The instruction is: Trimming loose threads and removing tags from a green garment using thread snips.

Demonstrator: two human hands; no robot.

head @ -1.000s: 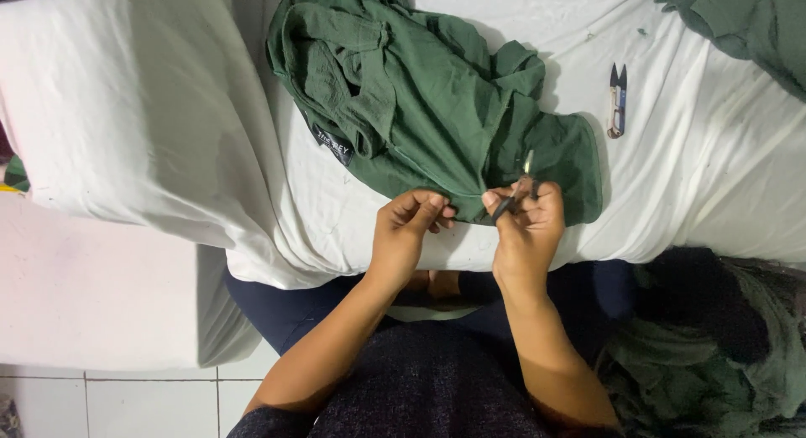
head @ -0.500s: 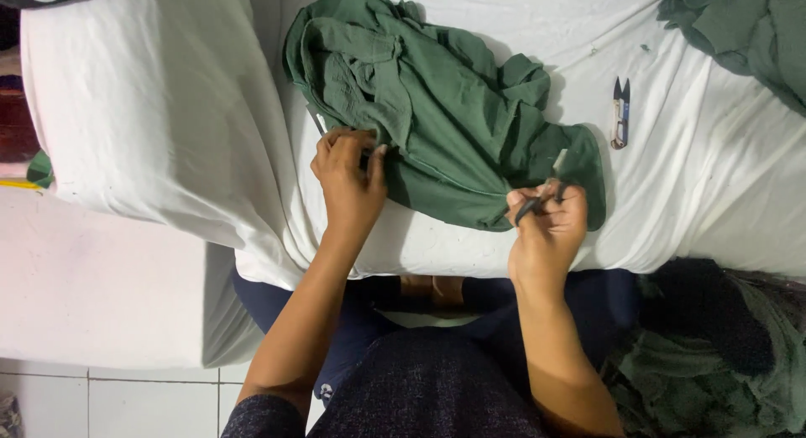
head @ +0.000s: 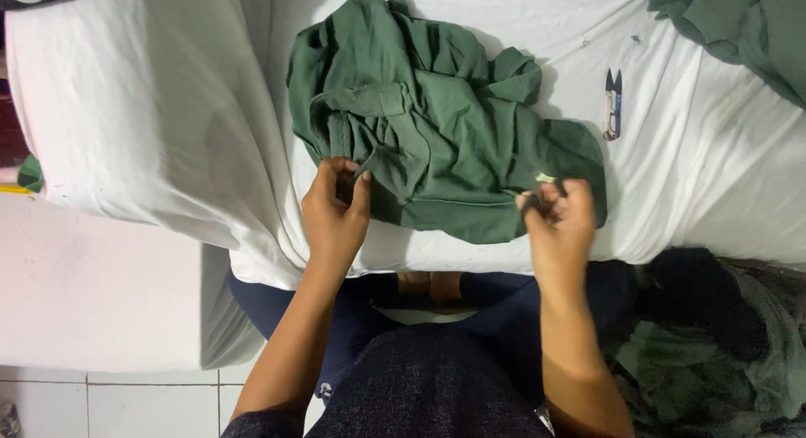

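Note:
A crumpled green garment (head: pixel 445 123) lies on a white sheet (head: pixel 697 186) in front of me. My left hand (head: pixel 334 205) grips its lower left edge, near a folded collar part. My right hand (head: pixel 558 220) pinches the garment's lower right edge, together with a small dark tool between the fingers; a pale tag shows just above the fingertips. Both hands rest at the near edge of the cloth, apart from each other.
Small thread snips (head: pixel 614 102) lie on the sheet to the right of the garment. Another green cloth (head: pixel 747 27) sits at the top right. A white pillow (head: pixel 126 127) is at the left. A dark green pile (head: pixel 714 354) lies by my right side.
My left hand has moved left from beside my right hand to the garment's left edge and taken hold of it. My right hand stays at the right edge.

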